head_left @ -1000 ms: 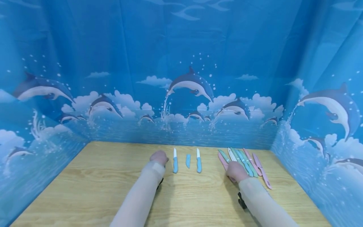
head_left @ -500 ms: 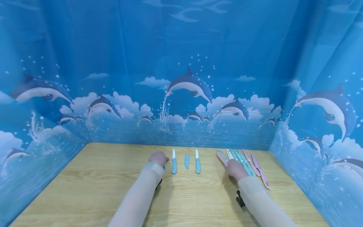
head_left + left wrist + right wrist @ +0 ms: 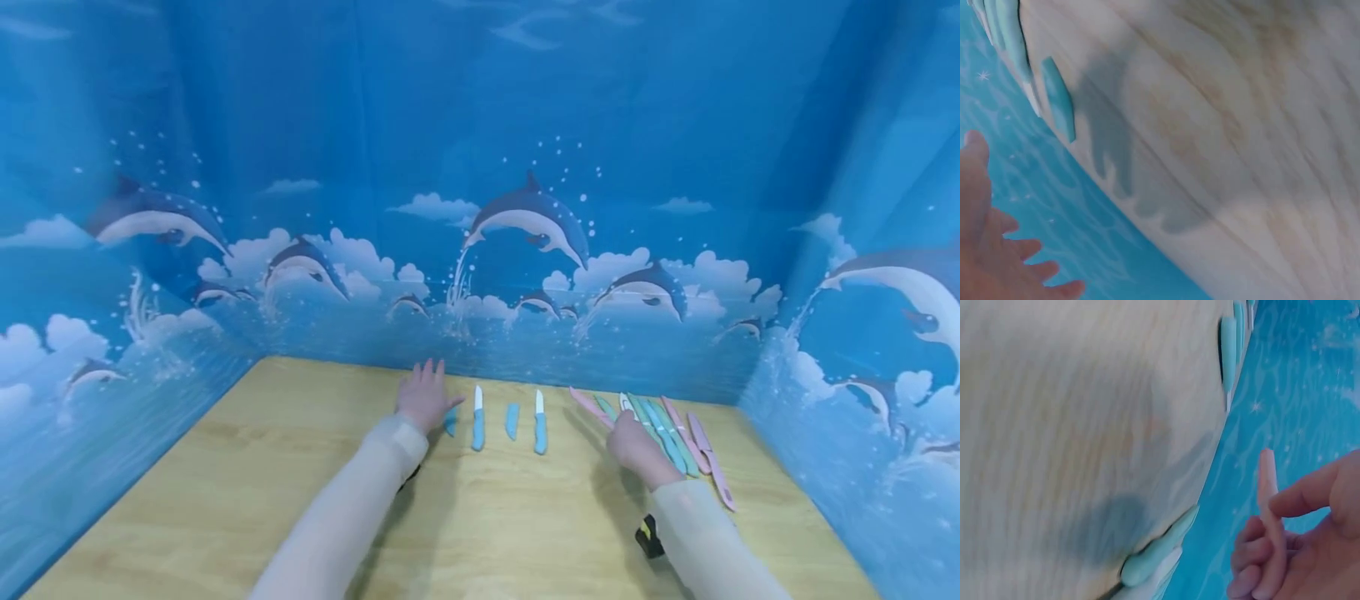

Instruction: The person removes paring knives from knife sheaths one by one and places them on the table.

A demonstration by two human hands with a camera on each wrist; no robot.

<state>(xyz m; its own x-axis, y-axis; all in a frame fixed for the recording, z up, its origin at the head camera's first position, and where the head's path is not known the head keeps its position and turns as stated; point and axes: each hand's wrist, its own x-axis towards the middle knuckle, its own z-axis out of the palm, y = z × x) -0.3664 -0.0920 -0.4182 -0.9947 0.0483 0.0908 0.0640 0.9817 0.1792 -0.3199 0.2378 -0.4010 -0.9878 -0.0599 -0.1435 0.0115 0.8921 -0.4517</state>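
Note:
My left hand [image 3: 423,400] has its fingers spread above the table, just left of and partly over a blue knife sheath [image 3: 450,422]. That sheath [image 3: 1059,103] lies beyond the thumb in the left wrist view. To its right are a blue-handled knife [image 3: 478,423] with bare white blade, a second blue sheath [image 3: 512,421] and another blue-handled knife [image 3: 541,429]. My right hand [image 3: 637,448] grips a pink knife [image 3: 1267,478] by its handle, thumb along it and fingers curled round. Its pink front end points up and away, raised over the table.
Right of and under the right hand lies a row of knives: several green and blue ones [image 3: 667,437], and pink ones [image 3: 711,458] at the far right. A blue dolphin-print curtain [image 3: 495,342] walls the back and sides of the wooden table [image 3: 510,517].
My left hand has lifted and spread its fingers, uncovering the blue sheath at its side. The right hand has raised the pink knife off the row. The head view has shifted slightly.

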